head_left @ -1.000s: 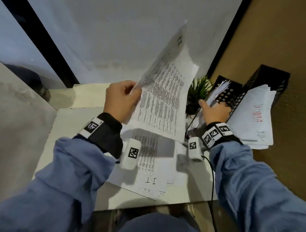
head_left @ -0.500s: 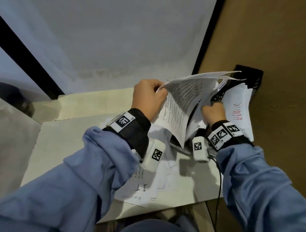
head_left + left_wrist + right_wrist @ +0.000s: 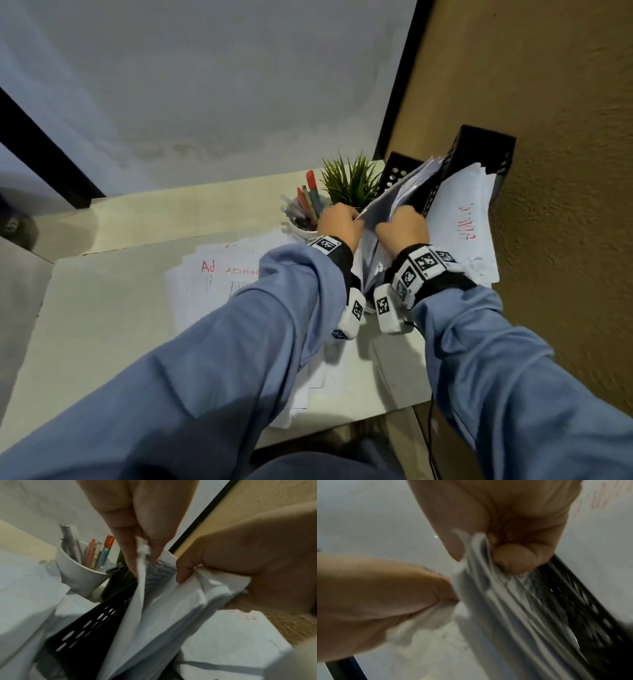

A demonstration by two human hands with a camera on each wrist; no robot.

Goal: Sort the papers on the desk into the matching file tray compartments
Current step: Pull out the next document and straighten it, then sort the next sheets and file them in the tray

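Note:
A black perforated file tray [image 3: 479, 150] stands at the desk's far right against the brown wall. My left hand [image 3: 339, 219] pinches a printed sheet [image 3: 139, 588] by its near edge, its far part down in the tray's left compartment [image 3: 89, 628]. Beside it my right hand [image 3: 404, 228] grips the stack of papers [image 3: 404, 192] standing in that compartment and holds it to the right, thumb [image 3: 513, 563] on the edges. Papers with red writing [image 3: 462, 219] fill the right compartment. More sheets marked "Ad" and "ADMIN" [image 3: 219, 274] lie on the desk under my left arm.
A white cup of pens and markers [image 3: 303, 212] and a small green plant [image 3: 349, 181] stand just left of the tray, close to my left hand. A brown wall [image 3: 548, 171] borders the desk [image 3: 102, 308] on the right. A black cable [image 3: 428, 428] hangs off the front right corner.
My left hand has carried the printed sheet from high over the desk rightward and down into the tray's left compartment. My right hand stayed on the stack there. The view has swung right.

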